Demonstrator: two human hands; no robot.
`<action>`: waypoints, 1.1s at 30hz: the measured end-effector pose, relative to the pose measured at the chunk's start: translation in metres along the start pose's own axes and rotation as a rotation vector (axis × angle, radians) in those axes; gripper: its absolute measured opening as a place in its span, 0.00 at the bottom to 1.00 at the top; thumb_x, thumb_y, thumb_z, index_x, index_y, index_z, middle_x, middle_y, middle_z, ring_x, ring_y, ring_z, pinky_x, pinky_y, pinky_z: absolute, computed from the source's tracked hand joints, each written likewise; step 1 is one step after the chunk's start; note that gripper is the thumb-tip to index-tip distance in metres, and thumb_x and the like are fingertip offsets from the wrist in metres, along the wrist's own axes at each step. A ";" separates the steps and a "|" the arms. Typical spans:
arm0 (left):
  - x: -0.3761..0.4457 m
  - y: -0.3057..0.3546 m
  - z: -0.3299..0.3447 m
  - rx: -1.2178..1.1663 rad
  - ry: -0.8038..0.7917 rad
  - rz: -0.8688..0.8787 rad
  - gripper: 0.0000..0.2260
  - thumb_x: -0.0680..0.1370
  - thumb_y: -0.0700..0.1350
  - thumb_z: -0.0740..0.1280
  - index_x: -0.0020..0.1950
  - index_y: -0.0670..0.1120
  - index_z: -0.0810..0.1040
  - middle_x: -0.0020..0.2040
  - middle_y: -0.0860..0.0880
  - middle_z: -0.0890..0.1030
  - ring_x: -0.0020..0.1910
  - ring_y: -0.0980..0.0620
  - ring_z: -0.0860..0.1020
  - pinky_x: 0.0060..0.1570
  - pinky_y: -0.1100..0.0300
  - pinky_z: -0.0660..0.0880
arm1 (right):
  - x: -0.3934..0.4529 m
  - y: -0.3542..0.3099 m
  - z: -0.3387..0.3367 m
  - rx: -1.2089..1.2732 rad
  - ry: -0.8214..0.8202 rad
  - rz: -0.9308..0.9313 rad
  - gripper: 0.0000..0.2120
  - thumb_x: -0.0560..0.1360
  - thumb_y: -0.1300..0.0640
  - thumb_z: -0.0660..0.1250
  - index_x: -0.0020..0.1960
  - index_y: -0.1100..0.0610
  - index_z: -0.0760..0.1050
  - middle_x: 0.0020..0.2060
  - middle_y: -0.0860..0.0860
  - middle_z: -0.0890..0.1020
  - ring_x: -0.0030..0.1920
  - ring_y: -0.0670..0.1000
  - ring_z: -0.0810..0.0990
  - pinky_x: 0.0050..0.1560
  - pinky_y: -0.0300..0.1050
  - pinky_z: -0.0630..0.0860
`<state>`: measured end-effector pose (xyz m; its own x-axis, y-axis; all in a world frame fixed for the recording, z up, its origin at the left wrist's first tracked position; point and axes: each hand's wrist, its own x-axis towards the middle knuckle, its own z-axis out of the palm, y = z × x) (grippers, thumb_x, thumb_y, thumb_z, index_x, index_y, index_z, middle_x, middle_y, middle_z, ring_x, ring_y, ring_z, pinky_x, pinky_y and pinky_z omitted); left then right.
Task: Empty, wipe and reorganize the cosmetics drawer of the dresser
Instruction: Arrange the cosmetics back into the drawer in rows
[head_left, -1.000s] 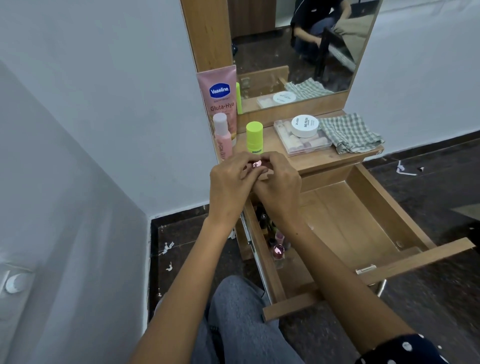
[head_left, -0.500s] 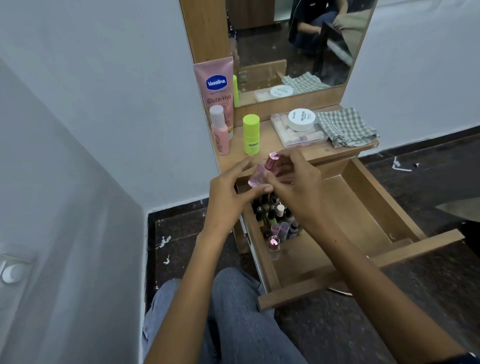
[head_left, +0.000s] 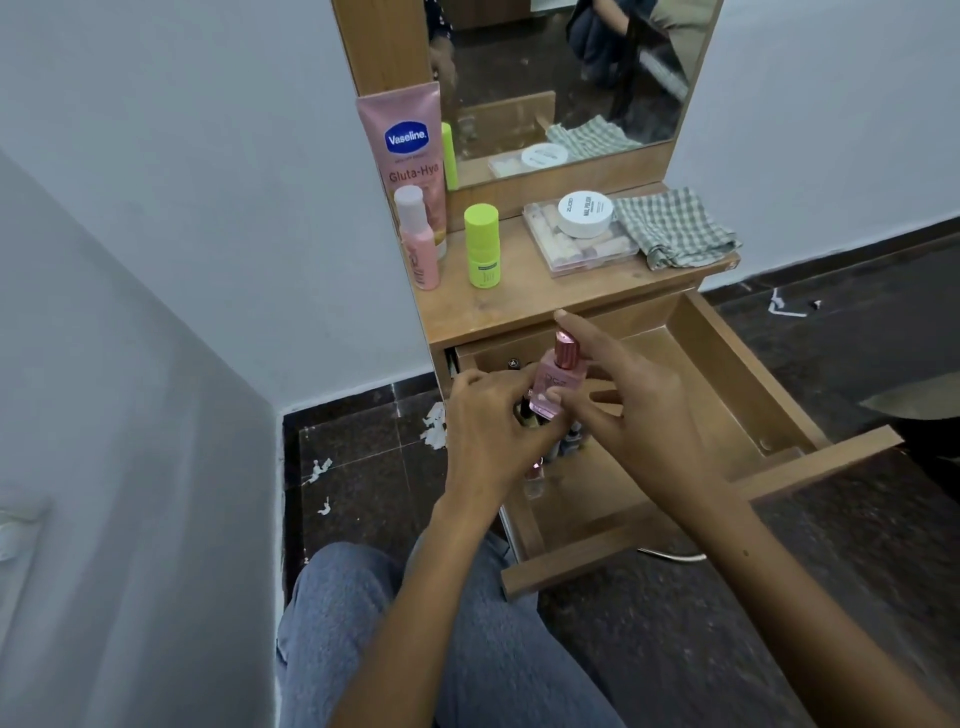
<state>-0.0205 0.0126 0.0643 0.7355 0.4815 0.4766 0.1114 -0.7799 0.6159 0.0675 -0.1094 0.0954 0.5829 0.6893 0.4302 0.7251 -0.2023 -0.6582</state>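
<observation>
Above the open wooden drawer (head_left: 727, 364), the left hand (head_left: 493, 431) clasps a small pink glass bottle with rose metallic cap (head_left: 558, 379) in its grip; the right hand (head_left: 639, 410) is released, fingers spread, touching the bottle

Both forearms reach forward, hands close together. Left hand (head_left: 496, 421) has its fingers curled in a grip; right hand (head_left: 631, 410) spreads straight fingers.

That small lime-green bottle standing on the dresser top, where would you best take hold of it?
Grip the small lime-green bottle round its wide cylindrical cap or upper body, coming from above and the front. It stands upright, with a pink bottle close on its left and open wooden top in front, so front approach looks clearest.
</observation>
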 end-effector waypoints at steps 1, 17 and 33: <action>-0.002 0.002 0.000 -0.005 -0.008 0.002 0.12 0.70 0.54 0.70 0.50 0.50 0.82 0.38 0.56 0.82 0.34 0.63 0.70 0.44 0.59 0.65 | -0.003 0.001 -0.001 0.005 -0.005 0.006 0.29 0.73 0.54 0.72 0.71 0.45 0.67 0.55 0.45 0.81 0.52 0.44 0.81 0.51 0.49 0.80; -0.038 -0.023 -0.024 0.204 -0.214 -0.063 0.13 0.68 0.58 0.74 0.50 0.56 0.84 0.49 0.59 0.81 0.52 0.56 0.74 0.51 0.61 0.58 | -0.041 0.032 0.008 -0.031 -0.082 0.349 0.15 0.73 0.60 0.70 0.59 0.57 0.74 0.46 0.51 0.82 0.46 0.49 0.81 0.48 0.49 0.81; -0.039 -0.018 -0.022 0.240 -0.273 -0.077 0.12 0.65 0.52 0.77 0.48 0.56 0.84 0.46 0.59 0.82 0.49 0.55 0.75 0.46 0.63 0.52 | -0.042 0.036 0.040 -0.164 -0.288 0.508 0.22 0.68 0.58 0.74 0.58 0.57 0.70 0.49 0.56 0.80 0.47 0.57 0.79 0.44 0.47 0.74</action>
<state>-0.0656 0.0165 0.0483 0.8667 0.4430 0.2294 0.3030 -0.8328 0.4633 0.0541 -0.1178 0.0287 0.7649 0.6342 -0.1125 0.4425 -0.6444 -0.6237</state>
